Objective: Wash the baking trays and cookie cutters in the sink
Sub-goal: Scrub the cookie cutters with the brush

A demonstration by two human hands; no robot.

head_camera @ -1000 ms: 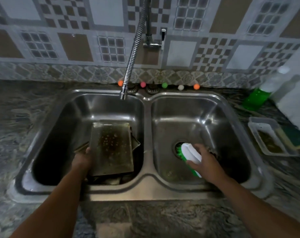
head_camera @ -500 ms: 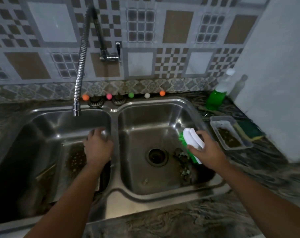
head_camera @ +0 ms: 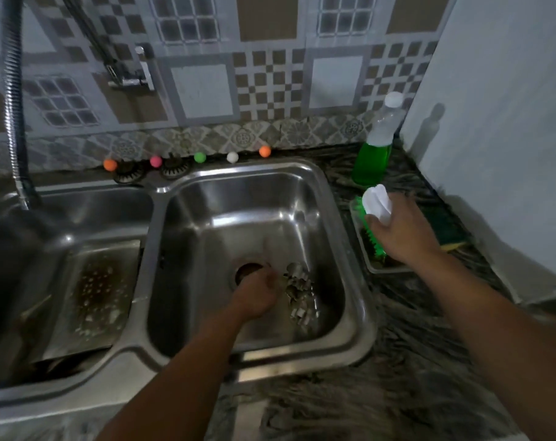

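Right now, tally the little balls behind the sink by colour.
Orange balls: 2
Pink ball: 1
Green ball: 1
White ball: 1
Total: 5

Home kitchen: double steel sink [head_camera: 350, 218], patterned tile backsplash [head_camera: 270, 81] (dish-soap bottle [head_camera: 374, 157] nearby).

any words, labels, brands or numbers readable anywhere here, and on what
None can be read.
Soap bottle: no label shows on the side in view.
Scrub brush in the right hand: plain white back, no marking visible.
Baking tray, cookie cutters and wall tiles: no lettering, only patterns.
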